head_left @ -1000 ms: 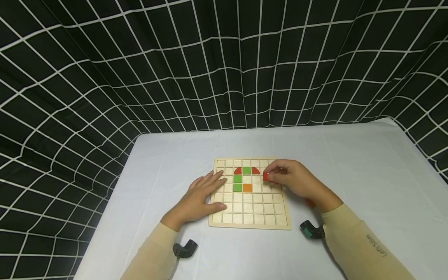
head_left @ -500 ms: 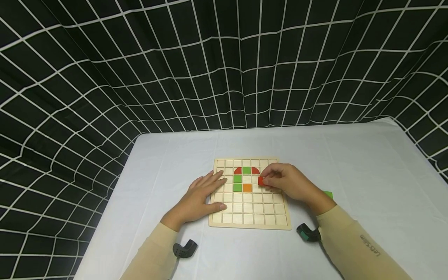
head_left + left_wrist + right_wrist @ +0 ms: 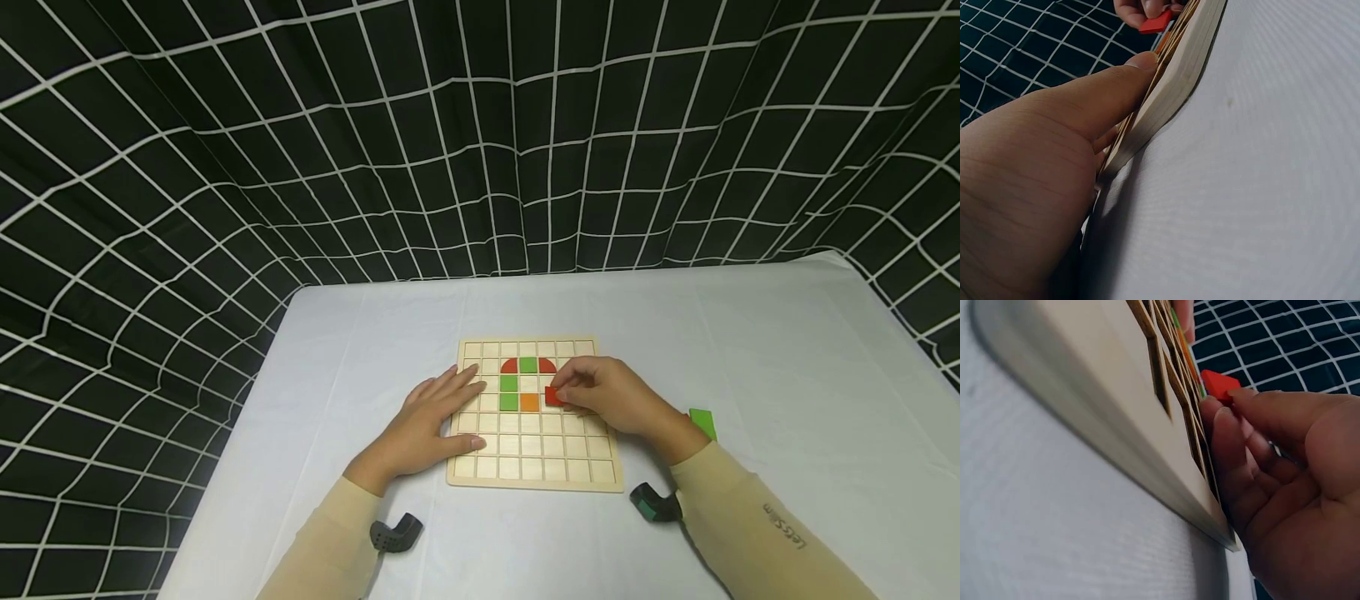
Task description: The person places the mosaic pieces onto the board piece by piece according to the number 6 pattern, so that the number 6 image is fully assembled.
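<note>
A pale wooden grid board point(image 3: 532, 450) lies on the table, divided into square cells. In its upper middle sit green square tiles point(image 3: 509, 402), an orange square tile point(image 3: 529, 402) and two red quarter-round tiles point(image 3: 547, 365). My right hand point(image 3: 611, 396) pinches a red square tile point(image 3: 553, 396) between thumb and fingers, just right of the orange one; the right wrist view shows that red tile point(image 3: 1219, 383) tilted above the board. Over the board's left edge rests my left hand point(image 3: 431, 421), fingers spread, with the thumb point(image 3: 1141, 61) on the rim.
A green tile point(image 3: 703, 421) lies on the white tablecloth point(image 3: 360, 350) beside my right wrist, a bit of red next to it, mostly hidden by the arm. Black curtains with white grid lines point(image 3: 517, 167) hang behind and along the sides.
My right hand has moved left and slightly nearer with the red tile, from the board's right side to beside the orange tile. The left hand has stayed still.
</note>
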`<act>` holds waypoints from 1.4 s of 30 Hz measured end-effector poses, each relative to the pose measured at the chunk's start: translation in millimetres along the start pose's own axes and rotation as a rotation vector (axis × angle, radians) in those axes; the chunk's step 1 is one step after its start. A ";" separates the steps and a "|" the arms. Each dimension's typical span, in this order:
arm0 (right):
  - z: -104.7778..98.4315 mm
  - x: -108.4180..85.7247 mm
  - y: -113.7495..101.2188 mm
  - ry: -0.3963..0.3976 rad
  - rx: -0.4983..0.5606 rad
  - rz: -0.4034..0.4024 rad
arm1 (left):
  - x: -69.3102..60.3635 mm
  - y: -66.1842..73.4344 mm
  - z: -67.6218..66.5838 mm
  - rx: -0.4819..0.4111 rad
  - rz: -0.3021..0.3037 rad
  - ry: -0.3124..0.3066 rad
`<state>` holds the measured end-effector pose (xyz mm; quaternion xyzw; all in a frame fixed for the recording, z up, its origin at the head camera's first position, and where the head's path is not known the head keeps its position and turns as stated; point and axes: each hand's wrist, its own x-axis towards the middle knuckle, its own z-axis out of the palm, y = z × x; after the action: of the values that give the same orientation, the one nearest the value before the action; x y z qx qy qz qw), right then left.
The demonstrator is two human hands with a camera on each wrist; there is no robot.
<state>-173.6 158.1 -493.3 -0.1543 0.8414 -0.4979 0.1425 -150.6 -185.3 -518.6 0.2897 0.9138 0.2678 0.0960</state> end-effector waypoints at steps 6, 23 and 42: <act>2.7 0.0 0.0 0.010 -0.011 -0.005 | 0.2 -0.5 0.2 -0.006 0.003 0.002; 9.5 -1.0 -4.7 0.021 -0.087 -0.052 | -0.9 -1.9 1.1 -0.012 0.003 0.007; 6.7 -0.7 -3.2 0.030 -0.119 -0.060 | 0.3 0.1 0.1 -0.011 0.010 0.006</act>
<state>-170.0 151.5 -493.6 -0.1804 0.8665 -0.4533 0.1055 -150.8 -185.1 -518.6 0.2930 0.9111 0.2743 0.0936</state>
